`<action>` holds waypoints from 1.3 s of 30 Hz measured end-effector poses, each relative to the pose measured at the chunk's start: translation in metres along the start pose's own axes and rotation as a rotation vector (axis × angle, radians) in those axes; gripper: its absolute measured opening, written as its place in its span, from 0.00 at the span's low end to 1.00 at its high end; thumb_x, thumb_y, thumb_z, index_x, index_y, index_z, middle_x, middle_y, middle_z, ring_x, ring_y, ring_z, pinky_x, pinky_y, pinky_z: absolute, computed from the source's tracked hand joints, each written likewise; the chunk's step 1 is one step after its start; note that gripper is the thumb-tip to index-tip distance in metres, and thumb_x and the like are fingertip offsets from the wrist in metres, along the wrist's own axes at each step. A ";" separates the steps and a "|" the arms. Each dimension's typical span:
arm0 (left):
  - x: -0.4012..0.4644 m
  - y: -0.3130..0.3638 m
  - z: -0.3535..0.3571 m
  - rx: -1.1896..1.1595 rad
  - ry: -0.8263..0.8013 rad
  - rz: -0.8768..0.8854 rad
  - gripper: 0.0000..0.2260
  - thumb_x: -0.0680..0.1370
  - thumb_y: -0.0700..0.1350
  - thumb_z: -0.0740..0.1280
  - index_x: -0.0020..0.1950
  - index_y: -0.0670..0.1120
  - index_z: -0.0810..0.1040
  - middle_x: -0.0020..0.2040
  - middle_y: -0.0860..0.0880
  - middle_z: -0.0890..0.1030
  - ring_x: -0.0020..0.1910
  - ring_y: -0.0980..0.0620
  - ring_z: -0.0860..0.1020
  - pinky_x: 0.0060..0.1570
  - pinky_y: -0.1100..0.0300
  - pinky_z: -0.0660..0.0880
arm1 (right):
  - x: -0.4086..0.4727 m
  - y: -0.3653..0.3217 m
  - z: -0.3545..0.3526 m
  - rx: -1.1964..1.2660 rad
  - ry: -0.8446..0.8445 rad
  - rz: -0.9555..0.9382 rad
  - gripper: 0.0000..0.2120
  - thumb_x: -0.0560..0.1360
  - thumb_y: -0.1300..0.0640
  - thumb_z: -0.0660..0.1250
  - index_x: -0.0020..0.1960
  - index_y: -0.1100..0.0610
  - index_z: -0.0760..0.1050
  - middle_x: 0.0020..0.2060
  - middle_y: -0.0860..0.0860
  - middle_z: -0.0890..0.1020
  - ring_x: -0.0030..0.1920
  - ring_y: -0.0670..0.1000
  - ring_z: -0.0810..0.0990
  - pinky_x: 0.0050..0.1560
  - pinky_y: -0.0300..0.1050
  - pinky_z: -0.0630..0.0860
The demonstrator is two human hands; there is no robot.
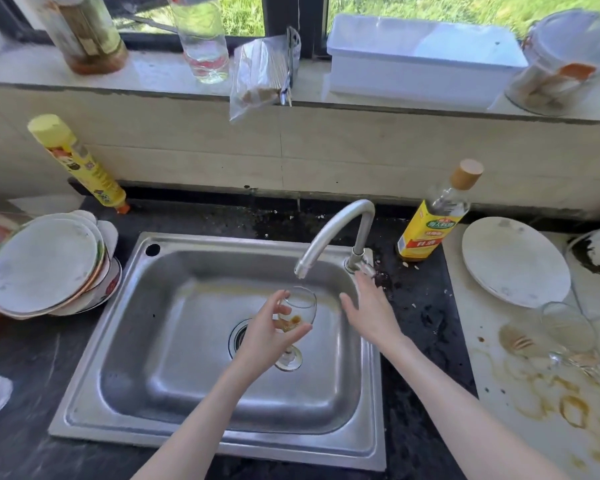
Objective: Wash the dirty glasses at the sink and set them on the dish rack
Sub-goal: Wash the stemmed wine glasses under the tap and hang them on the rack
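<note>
Clear stemmed wine glass (297,315) with brown residue: tilted over steel sink (174,341), below curved metal tap spout (329,233), gripped by left hand (269,336). Right hand (371,310): fingers straight, near tap base.

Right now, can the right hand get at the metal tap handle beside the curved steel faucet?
Probably yes. The right hand is open, its fingertips right by the metal tap handle at the base of the curved steel faucet. Nothing lies between them; the left hand holds the stained wine glass clear, under the spout.
</note>
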State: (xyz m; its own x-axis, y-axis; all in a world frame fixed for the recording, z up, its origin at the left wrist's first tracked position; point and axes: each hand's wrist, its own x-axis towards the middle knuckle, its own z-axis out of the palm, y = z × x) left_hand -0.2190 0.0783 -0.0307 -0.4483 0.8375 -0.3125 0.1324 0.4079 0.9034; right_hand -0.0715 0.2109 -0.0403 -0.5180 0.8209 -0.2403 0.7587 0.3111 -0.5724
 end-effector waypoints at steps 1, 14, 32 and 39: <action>-0.001 -0.002 -0.001 0.003 0.000 -0.006 0.23 0.69 0.43 0.75 0.59 0.54 0.69 0.49 0.51 0.74 0.35 0.62 0.77 0.41 0.64 0.76 | -0.001 0.002 0.008 -0.102 -0.027 -0.025 0.28 0.80 0.52 0.57 0.75 0.61 0.53 0.75 0.55 0.57 0.75 0.54 0.53 0.74 0.50 0.48; -0.005 -0.012 -0.007 -0.045 0.003 -0.082 0.24 0.69 0.45 0.75 0.60 0.56 0.70 0.51 0.52 0.77 0.45 0.51 0.81 0.50 0.53 0.78 | -0.001 -0.002 0.022 -0.288 -0.250 0.005 0.27 0.81 0.51 0.53 0.76 0.60 0.50 0.76 0.57 0.51 0.76 0.54 0.47 0.74 0.47 0.46; -0.010 -0.024 0.004 -0.400 -0.196 -0.867 0.23 0.70 0.61 0.69 0.53 0.43 0.74 0.48 0.42 0.82 0.46 0.46 0.80 0.42 0.58 0.77 | -0.057 -0.034 0.028 0.680 -0.639 0.512 0.19 0.80 0.47 0.57 0.55 0.63 0.75 0.38 0.55 0.83 0.35 0.54 0.83 0.34 0.41 0.75; 0.003 -0.015 0.000 -0.445 -0.117 -0.660 0.20 0.71 0.57 0.70 0.53 0.43 0.78 0.48 0.42 0.81 0.46 0.48 0.77 0.45 0.59 0.76 | -0.045 -0.046 0.028 0.822 -0.550 0.456 0.15 0.81 0.52 0.57 0.59 0.62 0.72 0.41 0.57 0.81 0.37 0.55 0.82 0.45 0.51 0.79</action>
State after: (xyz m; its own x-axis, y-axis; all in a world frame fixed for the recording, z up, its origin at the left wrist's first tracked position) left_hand -0.2228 0.0748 -0.0452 -0.2120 0.5172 -0.8292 -0.5032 0.6696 0.5462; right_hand -0.0940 0.1461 -0.0245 -0.5158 0.3876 -0.7640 0.5343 -0.5515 -0.6405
